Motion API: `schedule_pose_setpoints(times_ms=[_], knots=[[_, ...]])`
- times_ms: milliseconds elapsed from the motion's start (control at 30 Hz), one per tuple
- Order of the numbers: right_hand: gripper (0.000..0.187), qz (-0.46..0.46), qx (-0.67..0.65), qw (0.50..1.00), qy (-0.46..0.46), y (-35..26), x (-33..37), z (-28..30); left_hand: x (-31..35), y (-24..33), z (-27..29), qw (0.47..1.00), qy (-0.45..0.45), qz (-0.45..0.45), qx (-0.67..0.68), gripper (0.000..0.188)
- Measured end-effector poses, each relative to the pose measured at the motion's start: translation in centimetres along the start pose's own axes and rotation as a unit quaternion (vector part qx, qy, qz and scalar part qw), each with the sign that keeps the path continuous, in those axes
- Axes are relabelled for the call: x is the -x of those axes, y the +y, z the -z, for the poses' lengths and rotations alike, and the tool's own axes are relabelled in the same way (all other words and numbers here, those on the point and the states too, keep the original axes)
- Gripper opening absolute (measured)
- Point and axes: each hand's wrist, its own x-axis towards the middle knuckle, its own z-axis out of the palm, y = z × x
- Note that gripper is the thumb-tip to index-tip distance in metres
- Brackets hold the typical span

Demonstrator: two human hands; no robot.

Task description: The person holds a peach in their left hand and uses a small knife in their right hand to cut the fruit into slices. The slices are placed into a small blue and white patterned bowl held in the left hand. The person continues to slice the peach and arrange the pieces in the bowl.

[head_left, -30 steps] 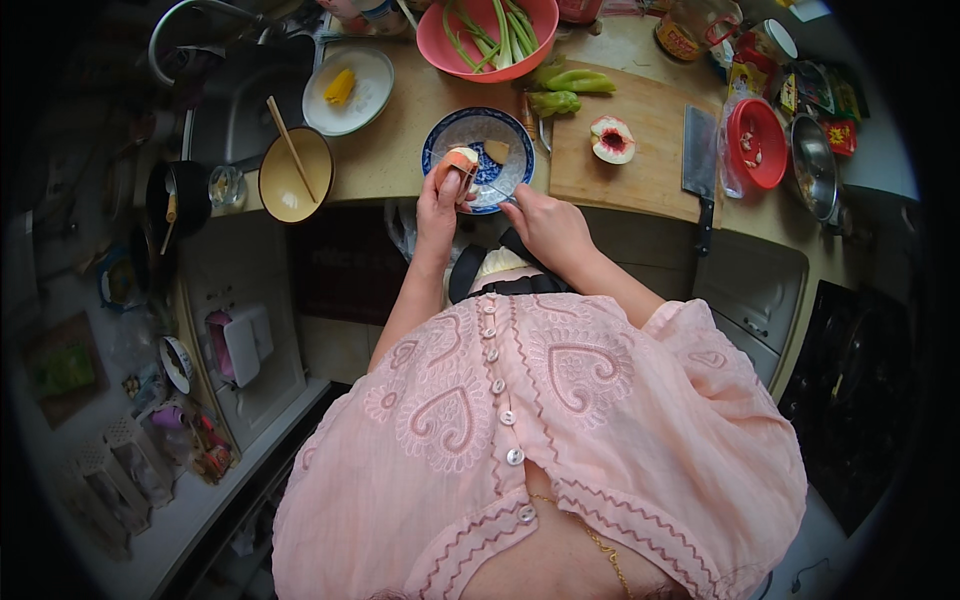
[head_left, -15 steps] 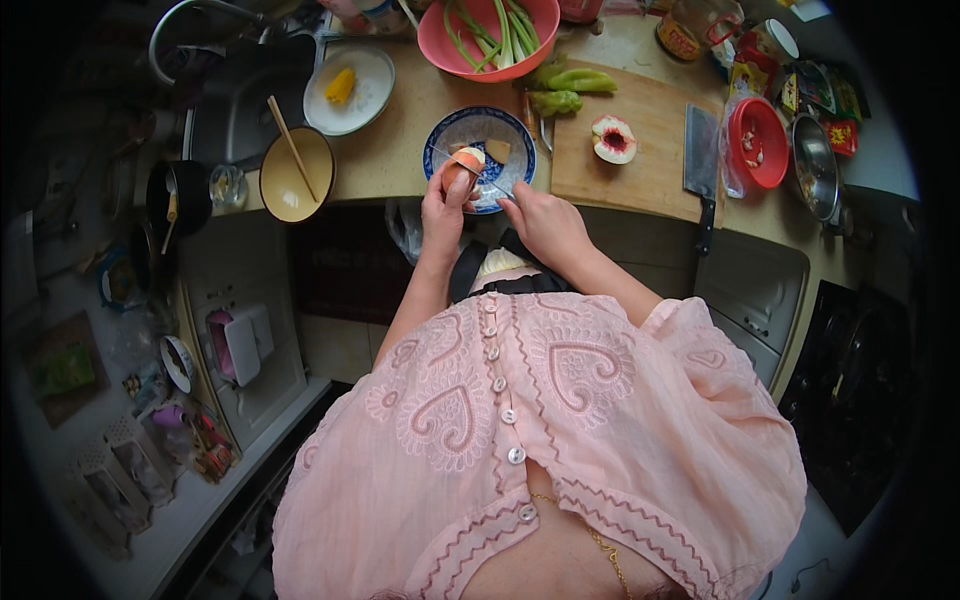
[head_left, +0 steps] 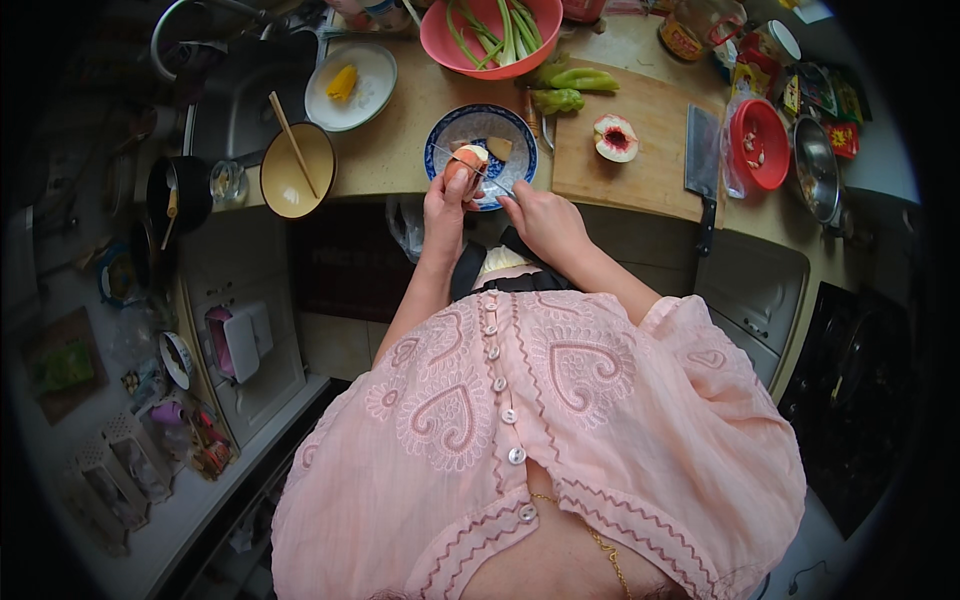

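Note:
Over the blue-and-white bowl (head_left: 530,138), my left hand (head_left: 444,208) has its fingers wrapped round a partly peeled peach piece (head_left: 465,163), red skin below and pale flesh on top. My right hand (head_left: 548,222) grips a small knife (head_left: 496,185), its thin blade lying across the peach piece. Some pale peelings (head_left: 498,149) rest in the bowl. To the right, a cut peach half (head_left: 615,138) with a red centre sits face up on the wooden cutting board (head_left: 640,185).
A cleaver (head_left: 702,160) lies on the board's right side, its handle past the counter edge. Green peppers (head_left: 582,80) and a pink bowl of green stalks (head_left: 432,40) are behind. Leftward stand a cream bowl with chopsticks (head_left: 275,190), a white plate (head_left: 375,105) and the sink (head_left: 235,110).

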Motion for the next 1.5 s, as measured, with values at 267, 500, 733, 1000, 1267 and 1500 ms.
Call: schedule_pose_setpoints(times_ms=[267,500,733,1000,1267,1500], knots=[[0.031,0.002,0.002,1.0,-0.005,0.3,0.2,-0.4,0.4,0.8,-0.6,1.0,0.021,0.007,0.006,0.05],[0.031,-0.004,0.007,1.0,-0.014,0.4,0.2,-0.4,0.5,1.1,-0.6,0.999,0.035,0.01,-0.001,0.051],[0.031,-0.001,0.005,1.0,-0.013,0.4,0.6,-0.3,0.5,1.0,-0.5,1.0,0.031,0.002,0.001,0.051],[0.032,-0.006,0.002,1.0,-0.02,0.1,0.5,0.2,0.5,0.8,-0.1,0.999,0.036,0.019,-0.007,0.052],[0.032,0.009,-0.031,0.999,0.024,-0.7,1.0,1.6,0.3,1.6,-0.1,0.998,0.061,0.019,0.009,0.056],[0.038,-0.094,-0.388,0.914,-0.074,2.0,0.2,-0.7,0.5,1.4,0.2,0.992,0.005,0.02,0.125,0.056]])
